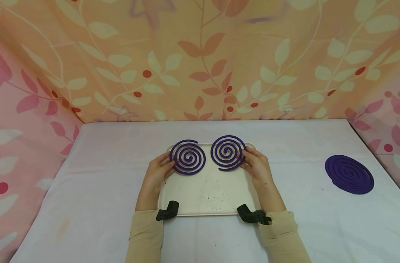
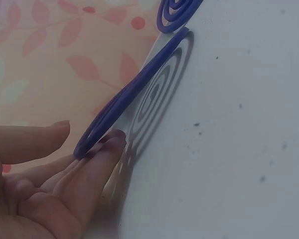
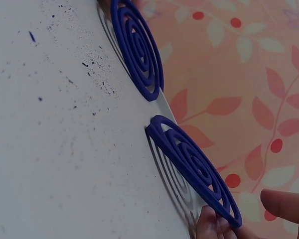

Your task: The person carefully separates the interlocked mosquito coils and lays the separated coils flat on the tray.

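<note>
Two purple spiral coils, left [image 1: 188, 157] and right [image 1: 226, 151], are side by side over the far part of a cream tray [image 1: 206, 199]. My left hand [image 1: 156, 171] touches the left coil's outer edge; in the left wrist view, that coil [image 2: 122, 102] slants up from the fingers [image 2: 99, 162] beneath it, with the thumb raised off it. My right hand [image 1: 260, 168] is at the right coil's outer edge. In the right wrist view, the fingers [image 3: 208, 223] are under the tilted coil [image 3: 189, 180] and the thumb stands apart. Fingertips are partly hidden.
A flat purple spiral disc [image 1: 349, 174] lies on the white-covered table [image 1: 98, 190] at the right. Small dark crumbs dot the tray. Floral cloth [image 1: 200, 84] hangs behind the table and at both sides.
</note>
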`<action>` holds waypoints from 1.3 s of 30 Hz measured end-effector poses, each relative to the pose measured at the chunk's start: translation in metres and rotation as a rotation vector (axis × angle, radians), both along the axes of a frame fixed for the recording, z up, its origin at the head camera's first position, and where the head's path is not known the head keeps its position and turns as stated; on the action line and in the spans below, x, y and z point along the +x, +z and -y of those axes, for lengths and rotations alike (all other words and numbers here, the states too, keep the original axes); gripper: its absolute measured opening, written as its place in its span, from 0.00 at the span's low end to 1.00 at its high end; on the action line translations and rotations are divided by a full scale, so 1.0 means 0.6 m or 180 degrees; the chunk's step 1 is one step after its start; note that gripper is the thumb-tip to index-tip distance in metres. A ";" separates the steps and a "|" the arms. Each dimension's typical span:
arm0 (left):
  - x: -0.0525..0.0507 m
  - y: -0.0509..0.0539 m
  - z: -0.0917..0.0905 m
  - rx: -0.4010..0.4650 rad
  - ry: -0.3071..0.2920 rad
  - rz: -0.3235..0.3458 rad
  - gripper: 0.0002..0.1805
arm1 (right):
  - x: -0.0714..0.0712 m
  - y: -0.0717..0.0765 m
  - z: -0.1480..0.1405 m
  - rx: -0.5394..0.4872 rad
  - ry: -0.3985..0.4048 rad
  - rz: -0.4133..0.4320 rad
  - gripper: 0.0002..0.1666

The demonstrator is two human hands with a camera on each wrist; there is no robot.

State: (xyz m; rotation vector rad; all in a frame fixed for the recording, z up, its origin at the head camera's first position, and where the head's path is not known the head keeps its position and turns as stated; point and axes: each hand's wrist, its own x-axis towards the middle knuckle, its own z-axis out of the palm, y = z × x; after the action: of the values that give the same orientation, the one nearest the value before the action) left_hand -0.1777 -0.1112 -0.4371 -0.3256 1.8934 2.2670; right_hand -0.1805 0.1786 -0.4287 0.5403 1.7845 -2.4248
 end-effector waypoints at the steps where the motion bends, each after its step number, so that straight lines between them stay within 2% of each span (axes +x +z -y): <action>1: 0.000 0.000 0.000 0.0009 -0.0003 -0.0006 0.25 | 0.000 0.000 0.000 -0.0003 -0.0003 0.0000 0.26; 16: -0.001 0.001 0.000 0.0038 0.0018 -0.0023 0.24 | 0.000 0.004 -0.001 -0.0039 -0.0006 -0.0025 0.26; 25: 0.002 0.002 0.001 0.0158 0.0029 0.0005 0.25 | 0.000 0.004 -0.001 -0.0011 -0.0016 -0.0034 0.25; 32: 0.005 0.006 0.005 -0.0034 0.0056 -0.0037 0.24 | -0.002 0.003 0.000 -0.0004 -0.0111 -0.0114 0.25; 39: 0.006 0.010 0.007 -0.0177 0.0165 -0.0076 0.23 | -0.001 0.004 0.000 0.0191 -0.0197 -0.0116 0.26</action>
State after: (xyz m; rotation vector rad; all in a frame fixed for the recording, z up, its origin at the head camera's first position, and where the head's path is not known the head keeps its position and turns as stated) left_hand -0.1742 -0.1156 -0.4313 -0.3608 1.9855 2.2638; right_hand -0.1814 0.1788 -0.4263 0.5687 1.8878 -2.4433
